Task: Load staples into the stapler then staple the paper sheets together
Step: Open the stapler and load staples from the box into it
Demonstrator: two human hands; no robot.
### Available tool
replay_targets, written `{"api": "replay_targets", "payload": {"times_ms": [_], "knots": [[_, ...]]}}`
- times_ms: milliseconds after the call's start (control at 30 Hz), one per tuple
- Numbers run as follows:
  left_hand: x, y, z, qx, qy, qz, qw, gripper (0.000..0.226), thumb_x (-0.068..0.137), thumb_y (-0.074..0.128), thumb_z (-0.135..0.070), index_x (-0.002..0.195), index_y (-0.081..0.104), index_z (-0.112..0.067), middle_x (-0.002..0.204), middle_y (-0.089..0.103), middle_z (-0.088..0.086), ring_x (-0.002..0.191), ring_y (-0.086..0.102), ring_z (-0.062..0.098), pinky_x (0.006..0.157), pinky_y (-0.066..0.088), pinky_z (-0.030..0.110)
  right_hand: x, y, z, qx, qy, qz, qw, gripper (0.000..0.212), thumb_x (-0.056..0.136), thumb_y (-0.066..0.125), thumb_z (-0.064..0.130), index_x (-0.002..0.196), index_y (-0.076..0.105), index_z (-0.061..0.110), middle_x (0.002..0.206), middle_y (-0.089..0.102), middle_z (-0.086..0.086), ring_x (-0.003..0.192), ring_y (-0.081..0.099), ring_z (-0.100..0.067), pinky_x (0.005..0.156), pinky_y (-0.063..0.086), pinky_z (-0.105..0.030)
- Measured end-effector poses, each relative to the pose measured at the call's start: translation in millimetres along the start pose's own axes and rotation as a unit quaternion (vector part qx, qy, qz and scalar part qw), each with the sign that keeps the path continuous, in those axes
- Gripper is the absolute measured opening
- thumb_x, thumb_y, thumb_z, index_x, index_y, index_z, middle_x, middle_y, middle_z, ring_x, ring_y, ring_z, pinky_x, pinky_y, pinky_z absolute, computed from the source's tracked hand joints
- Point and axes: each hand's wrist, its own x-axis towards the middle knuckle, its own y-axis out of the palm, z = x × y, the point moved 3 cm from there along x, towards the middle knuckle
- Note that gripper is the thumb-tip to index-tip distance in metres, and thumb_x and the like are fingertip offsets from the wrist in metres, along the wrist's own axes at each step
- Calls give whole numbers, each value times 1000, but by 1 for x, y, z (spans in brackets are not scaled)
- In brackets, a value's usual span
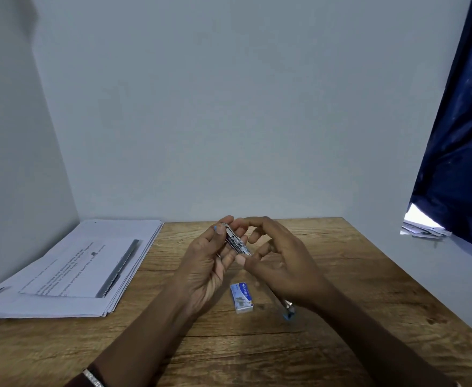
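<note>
1 stack of paper sheets (70,269) lies far L on the surface (355,275), w/ 1 grey pen (119,268) on top. L hand (209,263) is palm-up, fingers curled round 1 stapler (236,241), held above the surface at centre. Stapler's long axis runs diag.: far end up-left, near end down-right. 1 staple box (242,297) lies flat just below it. R hand (279,258) is loosely curled, thumb + fingertip at stapler's near end; can't tell if they pinch it. 1 blue-tipped item (288,310) pokes out under R wrist.
</note>
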Motion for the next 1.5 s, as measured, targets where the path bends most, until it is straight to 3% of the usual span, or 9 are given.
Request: {"api": "replay_targets", "payload": {"times_ms": [133,267,400,633,867,967,1133,1367,1500], "knots": [[-1,2,3,9,-19,45,999,36,91,61,-15,125,59,-4,112,77,19,98,76,32,65,65,38,-3,5,0,-77,-42,-17,996,56,84,75,24,134,54,37,105,54,23,86,57,0,70,48,-10],[1,-1,6,45,-17,41,998,26,89,64,-15,111,73,-5,109,77,18,91,78,30,63,64,33,-4,10,-1,-111,-57,-22,992,50,86,70,15,131,56,32,105,62,8,92,60,-6,75,50,-18],[0,-3,9,58,-21,46,997,22,90,64,-12,104,79,-7,106,78,18,98,77,26,71,64,33,-4,10,-1,-99,-58,-32,993,41,85,68,13,122,58,28,95,64,17,80,63,-4,67,49,-16],[-5,2,13,74,-50,66,994,46,89,67,-12,131,56,3,115,72,21,109,70,33,102,48,48,-2,10,-7,-116,-56,-35,991,22,86,68,13,97,53,24,57,47,16,53,46,-9,52,40,-29],[-6,5,12,33,-36,27,998,22,86,63,-8,106,69,-2,98,77,20,83,78,27,67,65,33,0,9,-9,-104,-87,-27,990,13,92,69,21,90,56,19,62,53,0,57,49,-14,53,43,-31],[-6,6,14,19,-37,11,999,24,83,65,-8,106,69,0,99,77,21,84,78,27,66,65,32,0,7,-11,-82,-84,-22,993,12,94,68,21,92,59,15,63,57,-3,56,52,-16,52,43,-25],[-6,2,18,-1,-40,-20,999,30,83,66,-6,112,63,4,109,76,26,95,77,31,65,64,32,0,0,-9,-5,-47,0,999,12,99,63,19,89,57,23,78,67,-6,54,60,-29,49,50,-42],[-4,-1,19,-11,-44,-38,998,35,82,65,-4,116,61,6,115,73,29,106,73,35,83,63,42,3,-8,-9,-20,-29,-26,999,14,88,73,8,81,62,13,76,64,14,65,58,-3,54,45,-16],[-4,0,17,-27,-38,-41,998,34,82,64,-4,114,61,9,110,75,29,99,76,34,67,65,37,3,-9,-13,60,11,-13,998,17,84,71,-2,82,62,12,71,64,17,64,56,-5,61,49,-29]]}}
